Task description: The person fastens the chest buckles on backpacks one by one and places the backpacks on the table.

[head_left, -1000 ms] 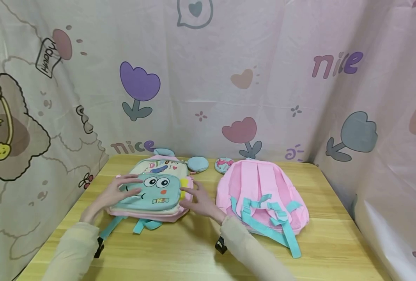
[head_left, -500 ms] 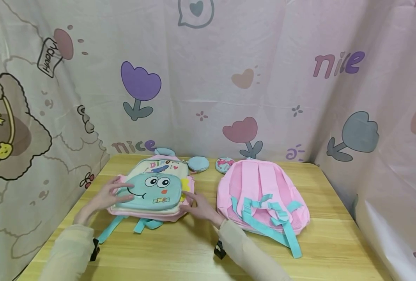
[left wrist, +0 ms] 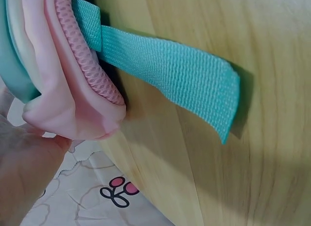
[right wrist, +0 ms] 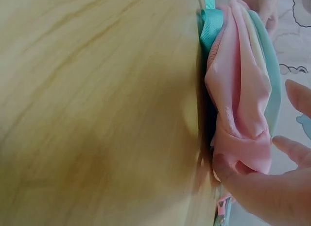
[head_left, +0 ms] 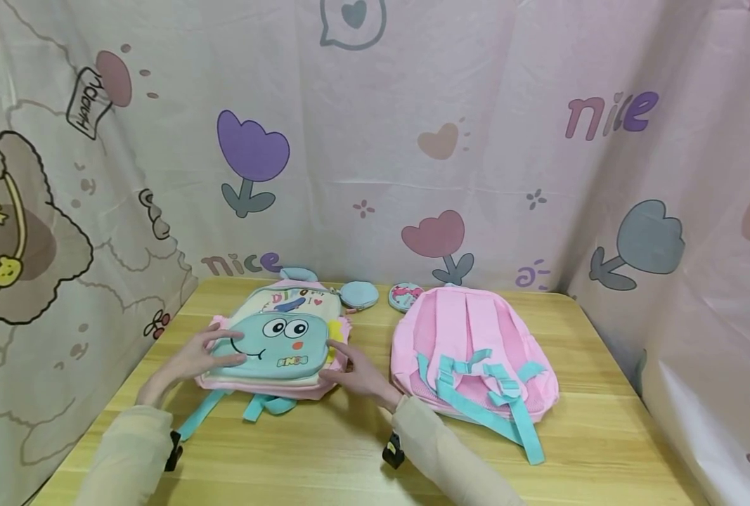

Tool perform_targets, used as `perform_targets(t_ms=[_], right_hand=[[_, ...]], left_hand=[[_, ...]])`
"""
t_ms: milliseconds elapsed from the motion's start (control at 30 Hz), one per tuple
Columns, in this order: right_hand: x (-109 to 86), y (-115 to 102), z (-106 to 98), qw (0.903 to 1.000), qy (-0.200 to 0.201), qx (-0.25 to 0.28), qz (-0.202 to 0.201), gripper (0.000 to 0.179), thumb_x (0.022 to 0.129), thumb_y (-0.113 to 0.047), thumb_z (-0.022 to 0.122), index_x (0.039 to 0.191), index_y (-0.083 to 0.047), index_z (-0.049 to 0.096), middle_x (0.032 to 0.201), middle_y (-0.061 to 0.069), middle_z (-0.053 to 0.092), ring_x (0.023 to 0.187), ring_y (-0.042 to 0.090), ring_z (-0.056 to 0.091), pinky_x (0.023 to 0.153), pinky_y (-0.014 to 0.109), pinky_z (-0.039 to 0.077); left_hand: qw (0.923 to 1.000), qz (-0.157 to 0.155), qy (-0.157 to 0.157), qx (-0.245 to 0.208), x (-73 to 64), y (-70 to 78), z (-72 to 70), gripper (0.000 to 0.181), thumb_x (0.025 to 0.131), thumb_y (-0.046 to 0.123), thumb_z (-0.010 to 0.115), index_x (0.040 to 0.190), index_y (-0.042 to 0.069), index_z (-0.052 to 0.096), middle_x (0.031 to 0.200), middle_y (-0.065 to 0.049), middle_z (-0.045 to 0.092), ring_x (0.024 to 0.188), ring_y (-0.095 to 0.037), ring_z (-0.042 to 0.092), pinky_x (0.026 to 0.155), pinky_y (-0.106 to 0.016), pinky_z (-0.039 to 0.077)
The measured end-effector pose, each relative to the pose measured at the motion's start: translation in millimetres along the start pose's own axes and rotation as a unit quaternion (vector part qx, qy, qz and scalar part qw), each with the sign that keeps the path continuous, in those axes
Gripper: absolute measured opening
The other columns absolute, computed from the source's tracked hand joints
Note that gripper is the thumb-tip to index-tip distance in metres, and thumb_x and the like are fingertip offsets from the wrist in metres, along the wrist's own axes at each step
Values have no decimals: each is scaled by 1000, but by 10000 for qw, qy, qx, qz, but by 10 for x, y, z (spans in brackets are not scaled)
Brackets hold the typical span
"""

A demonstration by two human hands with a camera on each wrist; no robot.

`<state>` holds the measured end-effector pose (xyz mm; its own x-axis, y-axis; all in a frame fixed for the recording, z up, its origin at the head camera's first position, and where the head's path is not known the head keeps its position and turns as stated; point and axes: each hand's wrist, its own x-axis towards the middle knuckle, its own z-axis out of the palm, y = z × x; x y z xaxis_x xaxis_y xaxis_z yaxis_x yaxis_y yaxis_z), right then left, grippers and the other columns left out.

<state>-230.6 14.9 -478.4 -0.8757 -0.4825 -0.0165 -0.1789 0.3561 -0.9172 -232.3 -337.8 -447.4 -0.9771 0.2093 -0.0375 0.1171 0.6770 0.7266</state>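
Note:
A child's backpack (head_left: 308,376) with a teal smiling front pocket (head_left: 286,348) lies face up at the table's left. My left hand (head_left: 188,358) is at its left side, with spread fingers reaching over the pocket's edge. In the left wrist view, that hand (left wrist: 29,172) is beside the pink lower corner, near a loose teal strap (left wrist: 180,70). My right hand (head_left: 365,376) touches the opposite side, by a yellow trim (head_left: 334,332). In the right wrist view, the right thumb (right wrist: 231,175) presses the pink side fabric while the other visible fingers stay extended, apart from it.
A pink backpack (head_left: 476,330) lies straps-up to the right, its teal webbing (head_left: 520,429) trailing toward the front. Two small round pouches, one light blue (head_left: 358,295) and one pink-patterned (head_left: 405,296), sit at the back. A printed curtain (head_left: 375,169) encloses the wooden table (head_left: 299,464).
My left hand has drawn back from over the teal pocket to the bag's left side. My right hand has come down against the right side. The bag has shifted very slightly right.

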Motion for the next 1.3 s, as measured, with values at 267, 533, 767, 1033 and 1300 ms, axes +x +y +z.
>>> perform_targets(t_ms=[267,533,767,1033,1300], right_hand=[[-16,-26,-15,9996,224,-148,-44,71,92,-30,73,154,-17,42,157,19,40,145,39,39,119,58,33],[-42,-45,-20,9986,470,141,-174,73,90,-25,75,154,-15,41,160,20,36,145,42,38,119,59,32],[-56,-78,-21,9955,688,513,-395,71,90,-21,75,153,-13,43,159,20,37,136,43,48,113,55,41],[-74,-165,-62,9895,959,796,-733,67,90,-19,74,151,-10,46,158,16,41,136,40,47,115,58,37],[-81,-252,-90,9859,1140,1021,-682,66,89,-26,76,149,-19,49,164,11,32,149,37,34,122,55,29]], left_hand=[[10000,-82,43,-21,-24,23,15,59,87,31,78,135,2,60,161,-40,5,146,-63,8,103,-85,17],[9998,-165,107,-95,-25,61,64,63,86,34,79,136,3,58,163,-38,4,146,-64,7,103,-86,13],[9991,-286,70,-294,-31,58,92,65,87,33,78,140,4,55,164,-35,0,147,-64,4,102,-87,11],[9982,-237,53,-548,-37,111,130,68,89,31,77,145,3,50,165,-33,0,149,-61,2,103,-86,9],[9967,-249,-1,-769,-7,122,170,67,93,33,71,149,7,45,167,-29,1,150,-58,-1,105,-85,6]])
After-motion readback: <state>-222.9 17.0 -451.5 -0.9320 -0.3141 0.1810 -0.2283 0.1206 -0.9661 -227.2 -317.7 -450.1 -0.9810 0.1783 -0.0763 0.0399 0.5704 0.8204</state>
